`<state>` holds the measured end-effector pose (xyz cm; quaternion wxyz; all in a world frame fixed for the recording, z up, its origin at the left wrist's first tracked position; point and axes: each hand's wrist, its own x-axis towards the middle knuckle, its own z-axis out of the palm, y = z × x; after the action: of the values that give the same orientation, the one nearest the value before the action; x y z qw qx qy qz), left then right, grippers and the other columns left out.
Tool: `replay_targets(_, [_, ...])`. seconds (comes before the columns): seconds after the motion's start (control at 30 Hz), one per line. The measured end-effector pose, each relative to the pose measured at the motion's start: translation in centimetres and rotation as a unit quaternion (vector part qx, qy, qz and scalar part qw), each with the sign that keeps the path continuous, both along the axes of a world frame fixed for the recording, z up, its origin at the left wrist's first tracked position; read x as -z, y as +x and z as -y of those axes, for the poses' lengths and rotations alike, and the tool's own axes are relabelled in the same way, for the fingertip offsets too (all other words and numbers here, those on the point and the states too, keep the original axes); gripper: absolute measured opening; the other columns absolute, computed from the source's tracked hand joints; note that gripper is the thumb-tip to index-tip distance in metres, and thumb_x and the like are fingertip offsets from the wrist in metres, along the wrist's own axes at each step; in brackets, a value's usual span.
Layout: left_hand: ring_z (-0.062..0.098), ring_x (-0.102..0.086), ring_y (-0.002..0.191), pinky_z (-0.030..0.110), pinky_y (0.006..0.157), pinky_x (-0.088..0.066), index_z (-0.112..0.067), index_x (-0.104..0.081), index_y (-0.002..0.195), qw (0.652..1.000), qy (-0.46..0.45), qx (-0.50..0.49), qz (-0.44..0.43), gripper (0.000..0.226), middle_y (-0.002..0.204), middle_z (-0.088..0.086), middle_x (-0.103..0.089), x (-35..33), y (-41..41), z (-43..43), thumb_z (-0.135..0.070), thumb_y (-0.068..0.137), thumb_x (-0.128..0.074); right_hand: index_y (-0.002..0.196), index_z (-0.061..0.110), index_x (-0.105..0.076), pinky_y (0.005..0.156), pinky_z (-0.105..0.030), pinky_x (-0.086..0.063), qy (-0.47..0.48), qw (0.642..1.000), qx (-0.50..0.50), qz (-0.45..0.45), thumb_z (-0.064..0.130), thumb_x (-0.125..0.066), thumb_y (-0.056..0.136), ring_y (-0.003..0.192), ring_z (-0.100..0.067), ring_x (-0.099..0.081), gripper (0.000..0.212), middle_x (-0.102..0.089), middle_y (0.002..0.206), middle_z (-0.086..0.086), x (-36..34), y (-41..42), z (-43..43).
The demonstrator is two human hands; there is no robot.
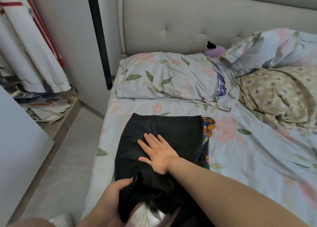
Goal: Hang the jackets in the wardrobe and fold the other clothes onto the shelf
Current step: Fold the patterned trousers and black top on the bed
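right hand (157, 154) flat, fingers straight, pressing black garment (163, 129) | left hand (112, 198) grips its bunched end | risk: uneven pull may skew fold

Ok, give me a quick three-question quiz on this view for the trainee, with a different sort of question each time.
1. True or false: the right hand lies flat, fingers straight, on the black garment.
2. What does the left hand grip? A) the garment's bunched near end; B) a pillow; C) a hanger.
3. Fill in: the colourful printed cloth shows along the garment's ____ edge.

Key: 1 true; 2 A; 3 right.
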<state>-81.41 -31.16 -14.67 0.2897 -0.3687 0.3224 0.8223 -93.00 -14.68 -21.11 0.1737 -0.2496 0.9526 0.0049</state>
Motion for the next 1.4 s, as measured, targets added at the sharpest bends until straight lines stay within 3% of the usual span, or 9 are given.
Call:
replay_targets(0.27, [0.040,-0.073,0.082,0.059,0.070,-0.056,0.009,-0.076,0.075,0.983,0.114,-0.122,-0.082,0.030,0.096,0.027,-0.073,-2.0,-0.6,0.3,0.004,0.069,-0.047,0.128,0.023,-0.065,0.108,-0.037,-0.043,-0.425,0.785,0.225,0.391,0.066,-0.049,0.084,0.122,-0.019,-0.061,0.063,-0.068,0.126,-0.002,-10.4,6.0,-4.5])
replay_targets(0.43, [0.033,-0.074,0.074,0.047,0.061,-0.060,0.001,-0.077,0.064,0.973,0.108,-0.156,-0.129,0.031,0.086,0.020,-0.075,-4.8,0.2,-1.4,-0.002,0.067,-0.046,0.150,0.040,-0.025,0.106,-0.027,-0.042,-0.284,0.948,0.118,0.077,0.055,-0.075,0.068,0.130,-0.003,-0.047,0.097,-0.038,0.146,0.022,-11.3,11.1,-4.2])
replay_targets(0.53, [0.035,-0.072,0.088,0.045,0.059,-0.062,0.002,-0.078,0.081,0.978,0.085,-0.158,-0.110,0.032,0.089,0.020,-0.075,-5.8,0.4,-1.7,-0.007,0.083,-0.047,0.135,0.041,-0.037,0.089,-0.035,-0.050,-0.278,0.953,0.116,-0.035,0.032,-0.061,0.080,0.112,-0.015,-0.058,0.060,-0.054,0.127,0.014,-11.0,12.0,-3.8])
replay_targets(0.7, [0.039,-0.070,0.092,0.048,0.077,-0.052,0.002,-0.065,0.102,0.970,-0.088,-0.080,-0.212,0.062,0.103,0.032,-0.068,-5.9,0.8,1.2,-0.055,0.093,-0.041,0.090,0.030,-0.051,0.071,-0.023,-0.050,-0.307,0.944,0.110,0.057,0.021,-0.063,0.075,0.081,-0.004,-0.061,0.021,-0.064,0.085,0.013,-15.2,9.5,-5.3])
replay_targets(0.83, [0.018,-0.062,0.109,0.038,0.090,-0.051,-0.018,-0.058,0.111,0.815,-0.427,-0.005,-0.392,0.050,0.115,0.002,-0.066,-4.0,1.4,3.3,-0.043,0.069,-0.068,0.097,0.024,-0.062,0.079,-0.030,-0.057,-0.246,0.950,0.057,0.182,0.014,-0.071,0.072,0.086,-0.010,-0.069,0.029,-0.071,0.095,0.005,-18.8,6.6,-6.0])
replay_targets(0.97, [-0.005,-0.066,0.093,0.020,0.074,-0.051,-0.034,-0.062,0.107,0.745,-0.467,0.194,-0.435,0.078,0.099,-0.025,-0.071,-2.3,0.5,3.6,-0.052,0.037,-0.092,0.113,0.010,-0.068,0.093,-0.041,-0.056,-0.194,0.929,0.048,0.311,0.000,-0.073,0.078,0.101,-0.028,-0.070,0.037,-0.073,0.111,-0.011,-19.5,4.6,-5.2])
replay_targets(1.13, [0.011,-0.071,0.086,0.025,0.070,-0.052,-0.025,-0.073,0.089,0.823,-0.441,0.125,-0.335,0.017,0.083,-0.017,-0.075,1.0,-2.2,2.5,-0.019,0.077,-0.083,0.112,0.033,-0.062,0.082,-0.024,-0.049,-0.205,0.956,0.121,0.171,0.044,-0.075,0.075,0.094,-0.003,-0.066,0.041,-0.068,0.102,0.015,-18.6,3.8,-7.1])
replay_targets(1.3, [0.020,-0.074,0.086,0.036,0.079,-0.056,-0.010,-0.072,0.105,0.895,-0.350,0.138,-0.240,0.034,0.093,-0.001,-0.077,4.0,-3.1,3.0,-0.029,0.078,-0.082,0.116,0.029,-0.069,0.094,-0.027,-0.054,-0.580,0.747,0.309,0.102,0.038,-0.080,0.067,0.112,-0.015,-0.067,0.051,-0.071,0.121,-0.002,-14.6,10.3,-16.3])
replay_targets(1.4, [0.022,-0.075,0.084,0.036,0.077,-0.055,-0.012,-0.072,0.104,0.916,-0.323,0.116,-0.208,0.033,0.094,0.002,-0.077,4.8,-3.7,3.0,-0.031,0.079,-0.080,0.138,0.027,-0.051,0.108,-0.031,-0.046,-0.541,0.743,0.354,0.170,0.046,-0.093,0.039,0.128,-0.008,-0.056,0.109,-0.061,0.138,0.008,-9.9,15.1,-18.4])
